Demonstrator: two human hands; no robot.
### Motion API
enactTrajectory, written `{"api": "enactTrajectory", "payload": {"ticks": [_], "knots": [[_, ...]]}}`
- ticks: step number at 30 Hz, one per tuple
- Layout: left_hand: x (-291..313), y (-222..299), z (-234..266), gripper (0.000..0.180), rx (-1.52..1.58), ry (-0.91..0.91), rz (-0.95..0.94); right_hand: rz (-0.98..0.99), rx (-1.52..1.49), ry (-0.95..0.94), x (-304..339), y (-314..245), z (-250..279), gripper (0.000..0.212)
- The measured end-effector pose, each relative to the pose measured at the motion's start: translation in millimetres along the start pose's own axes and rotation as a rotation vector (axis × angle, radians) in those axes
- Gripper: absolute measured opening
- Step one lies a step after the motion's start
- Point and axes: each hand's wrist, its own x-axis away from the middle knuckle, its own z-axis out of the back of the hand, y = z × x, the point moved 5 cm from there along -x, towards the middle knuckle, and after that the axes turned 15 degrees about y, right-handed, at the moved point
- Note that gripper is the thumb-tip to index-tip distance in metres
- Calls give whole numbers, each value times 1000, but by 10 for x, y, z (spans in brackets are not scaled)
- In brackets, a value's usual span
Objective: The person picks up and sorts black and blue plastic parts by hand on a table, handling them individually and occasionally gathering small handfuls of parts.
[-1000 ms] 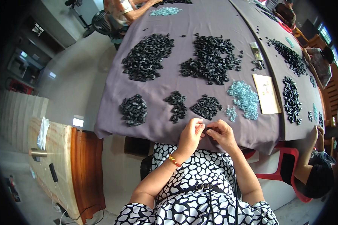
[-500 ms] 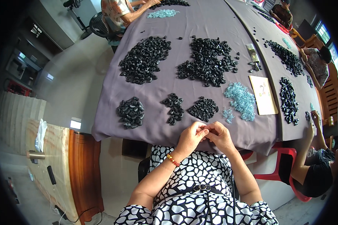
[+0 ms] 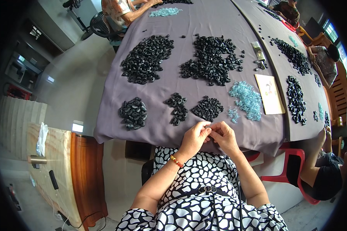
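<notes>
My left hand (image 3: 195,135) and my right hand (image 3: 223,135) meet at the table's near edge, thumbs and fingertips pinched together. Whatever they hold between them is too small and hidden to make out. Just beyond them lies a pile of small black ring-like parts (image 3: 208,108). Left of that pile is a narrower black cluster (image 3: 177,109), then a heap of black ribbed pieces (image 3: 133,114). To the right spreads a pile of clear bluish small pieces (image 3: 246,101), with a little group of the same pieces (image 3: 233,114) beside it.
Two large piles of black parts, one left (image 3: 147,58) and one right (image 3: 212,59), lie farther back on the grey tablecloth (image 3: 181,23). A booklet (image 3: 269,94) and a tube (image 3: 259,54) rest at right. Co-workers sit around the table; a red chair (image 3: 285,169) stands beside me.
My hands stay pinched together, with only a slight shift. The whole view has tilted a little. At right, the nearby co-worker's hands have shifted slightly.
</notes>
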Motion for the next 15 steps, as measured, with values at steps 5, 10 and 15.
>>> {"api": "enactTrajectory", "payload": {"ticks": [5,10,15], "knots": [[5,1,29,23,-42,-10,-26,102,8,27,27,14,42,12],[-10,-61,24,26,-23,-28,56,378,272,211,85,-119,255,16],[13,-63,13,23,-3,-27,-16,582,519,450,38,-148,550,24]]}}
